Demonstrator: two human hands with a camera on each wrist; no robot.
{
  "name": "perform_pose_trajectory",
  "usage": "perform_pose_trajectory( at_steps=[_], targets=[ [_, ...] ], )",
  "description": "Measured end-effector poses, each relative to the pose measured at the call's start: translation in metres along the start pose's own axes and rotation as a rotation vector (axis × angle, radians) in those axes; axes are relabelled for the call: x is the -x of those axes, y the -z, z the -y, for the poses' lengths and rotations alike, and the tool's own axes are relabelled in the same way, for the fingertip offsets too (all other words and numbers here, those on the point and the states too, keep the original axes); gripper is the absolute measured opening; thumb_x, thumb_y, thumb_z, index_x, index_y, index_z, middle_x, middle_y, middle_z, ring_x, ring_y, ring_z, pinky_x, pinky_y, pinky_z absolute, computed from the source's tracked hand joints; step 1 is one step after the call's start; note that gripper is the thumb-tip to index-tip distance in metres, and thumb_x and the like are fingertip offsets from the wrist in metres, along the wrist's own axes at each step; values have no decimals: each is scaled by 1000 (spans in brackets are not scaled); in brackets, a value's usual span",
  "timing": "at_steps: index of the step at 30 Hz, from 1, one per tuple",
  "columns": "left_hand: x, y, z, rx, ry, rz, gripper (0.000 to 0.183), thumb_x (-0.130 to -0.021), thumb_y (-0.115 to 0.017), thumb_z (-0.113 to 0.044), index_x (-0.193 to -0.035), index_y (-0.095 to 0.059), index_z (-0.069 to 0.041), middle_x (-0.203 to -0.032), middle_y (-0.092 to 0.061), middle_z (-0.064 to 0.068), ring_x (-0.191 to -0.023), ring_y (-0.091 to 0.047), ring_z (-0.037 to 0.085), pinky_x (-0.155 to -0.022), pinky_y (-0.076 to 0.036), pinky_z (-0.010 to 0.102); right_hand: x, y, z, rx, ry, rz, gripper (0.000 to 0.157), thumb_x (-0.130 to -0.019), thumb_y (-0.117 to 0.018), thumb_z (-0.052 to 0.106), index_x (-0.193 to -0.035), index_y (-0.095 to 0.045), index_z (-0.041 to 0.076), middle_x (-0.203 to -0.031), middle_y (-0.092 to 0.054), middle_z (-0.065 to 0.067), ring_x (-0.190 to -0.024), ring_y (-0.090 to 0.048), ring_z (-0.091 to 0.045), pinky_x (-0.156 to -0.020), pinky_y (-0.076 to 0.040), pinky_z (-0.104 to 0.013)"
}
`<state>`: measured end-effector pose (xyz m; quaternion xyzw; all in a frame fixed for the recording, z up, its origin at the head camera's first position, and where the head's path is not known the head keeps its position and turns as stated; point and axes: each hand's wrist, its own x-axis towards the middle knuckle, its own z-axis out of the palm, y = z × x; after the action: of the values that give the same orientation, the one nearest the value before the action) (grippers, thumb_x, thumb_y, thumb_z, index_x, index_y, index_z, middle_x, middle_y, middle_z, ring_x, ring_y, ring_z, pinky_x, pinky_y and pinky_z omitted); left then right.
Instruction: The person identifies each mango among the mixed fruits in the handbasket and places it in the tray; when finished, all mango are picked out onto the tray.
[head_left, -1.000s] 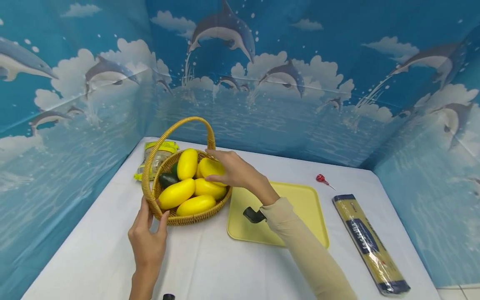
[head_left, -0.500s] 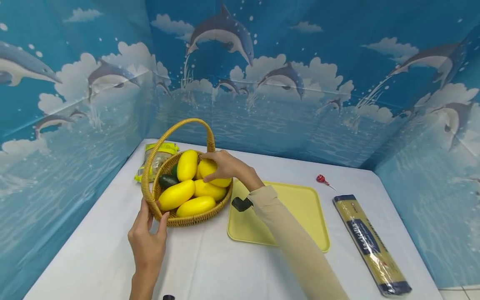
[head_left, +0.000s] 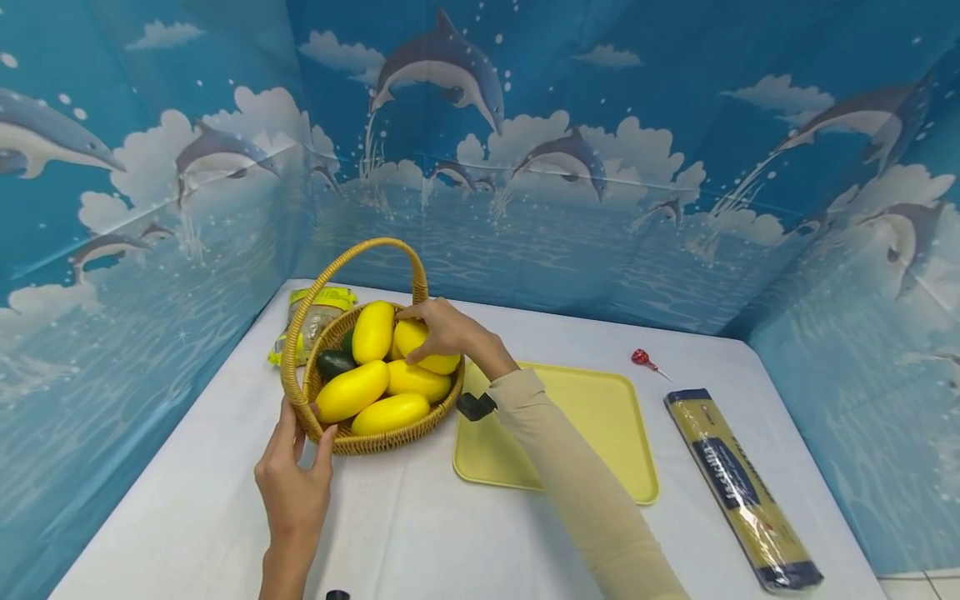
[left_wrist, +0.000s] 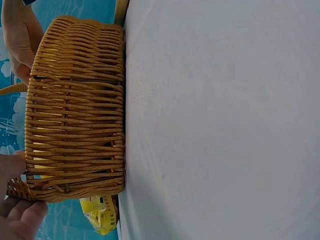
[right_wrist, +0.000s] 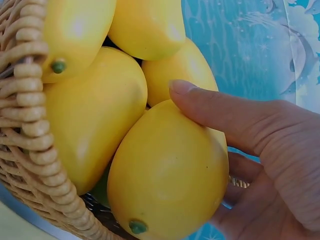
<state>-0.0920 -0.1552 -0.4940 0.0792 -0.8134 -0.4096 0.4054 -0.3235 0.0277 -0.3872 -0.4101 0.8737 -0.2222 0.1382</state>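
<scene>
Head view: yellow mango (head_left: pixel 411 337) lay inside the wicker basket (head_left: pixel 390 440), at its far right, long axis slanting far-left to near-right.
Right hand (head_left: pixel 448 328): nearer, gripping this mango from its right.
Left hand (head_left: pixel 294 482): held the basket's near-left rim.

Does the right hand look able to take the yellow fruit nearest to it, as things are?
Probably yes: the right hand has its thumb and fingers around this yellow fruit, and no other fruit appears to lie on it.
</scene>
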Motion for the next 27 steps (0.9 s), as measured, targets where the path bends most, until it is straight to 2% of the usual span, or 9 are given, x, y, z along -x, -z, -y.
perform_pose_trajectory(
  at_steps=[5,12,19,25,27],
  targets=[
    [-1,1,-1,7,-5,2,88,-87,-84,12,-163,-43,-1,-136,-70,25,-131,-66,40,-105,-47,10,2,3,1,9,-1,9,74,-93,-89,21,-157,-55,4,-156,-59,-14,-137,-60,-26,-116,-55,-37],
    [0,3,-1,-13,9,5,87,-87,-83,11,-164,-43,-1,-140,-68,25,-132,-65,41,-104,-48,11,14,12,6,-12,17,18,75,-96,-86,23,-159,-52,4,-158,-57,-15,-140,-59,-29,-117,-55,-39],
    [3,2,-4,-32,21,9,87,-89,-83,10,-164,-42,-2,-147,-64,24,-134,-63,40,-103,-49,16,39,25,11,-41,26,-12,78,-95,-87,27,-160,-51,3,-158,-58,-14,-136,-63,-31,-114,-57,-39],
    [5,4,-5,-41,19,11,86,-89,-82,10,-164,-42,-1,-146,-64,26,-133,-64,42,-104,-45,8,64,32,14,-75,25,-20,74,-91,-91,29,-153,-59,4,-152,-61,-13,-134,-64,-31,-112,-58,-37],
    [5,5,-6,-43,20,11,86,-90,-82,10,-165,-41,-2,-145,-65,25,-133,-64,42,-104,-46,9,72,34,14,-73,28,-36,72,-90,-92,30,-150,-62,5,-147,-63,-13,-131,-65,-31,-110,-60,-37]
  ],
)
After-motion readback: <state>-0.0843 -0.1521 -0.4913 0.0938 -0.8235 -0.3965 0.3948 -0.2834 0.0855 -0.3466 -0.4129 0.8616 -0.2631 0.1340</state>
